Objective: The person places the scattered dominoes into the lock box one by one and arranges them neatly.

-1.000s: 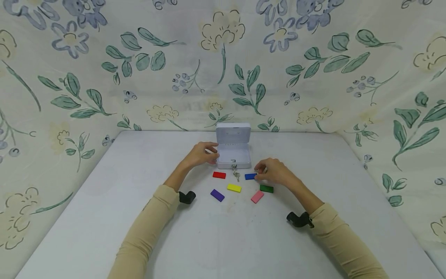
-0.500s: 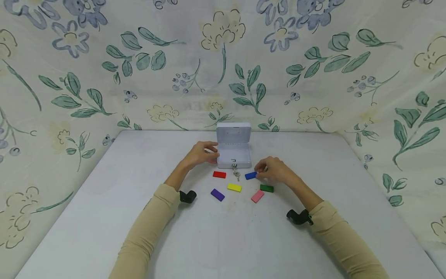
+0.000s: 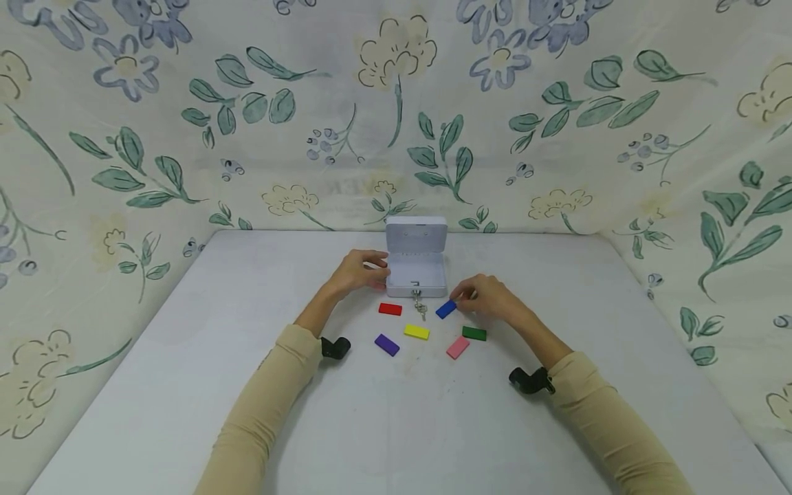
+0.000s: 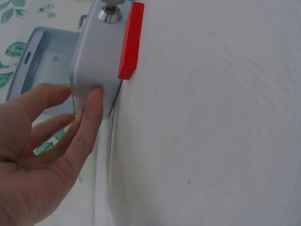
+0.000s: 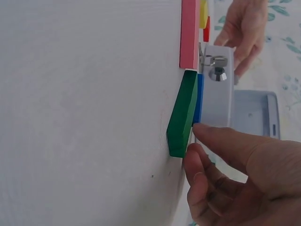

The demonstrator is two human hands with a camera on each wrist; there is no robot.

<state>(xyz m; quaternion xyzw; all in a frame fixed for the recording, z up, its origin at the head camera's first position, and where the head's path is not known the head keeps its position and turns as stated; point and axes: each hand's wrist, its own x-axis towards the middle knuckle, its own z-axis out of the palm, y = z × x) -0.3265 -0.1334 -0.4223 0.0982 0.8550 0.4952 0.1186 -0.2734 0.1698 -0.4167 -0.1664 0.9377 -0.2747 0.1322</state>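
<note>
A small white cash box (image 3: 416,275) stands with its lid (image 3: 416,237) up and its interior bare; keys (image 3: 422,309) hang from its front lock. My left hand (image 3: 360,271) touches the box's left side with extended fingers (image 4: 94,106). At the box's front right corner, my right hand (image 3: 489,297) has thumb and fingertips at the end of a blue rectangular block (image 3: 445,309), which lies slanted. In the right wrist view a green block (image 5: 182,115) partly hides the blue block (image 5: 199,99), so the exact finger contact is hard to see.
On the white table (image 3: 371,426) in front of the box lie a red block (image 3: 390,309), a yellow block (image 3: 417,332), a purple block (image 3: 387,344), a pink block (image 3: 458,347) and the green block (image 3: 474,333). A flower-patterned cloth (image 3: 346,124) hangs behind.
The blue block has turned, its right end swinging away from me toward the box. My right hand has shifted slightly farther away with it. The left hand stays at the box's side.
</note>
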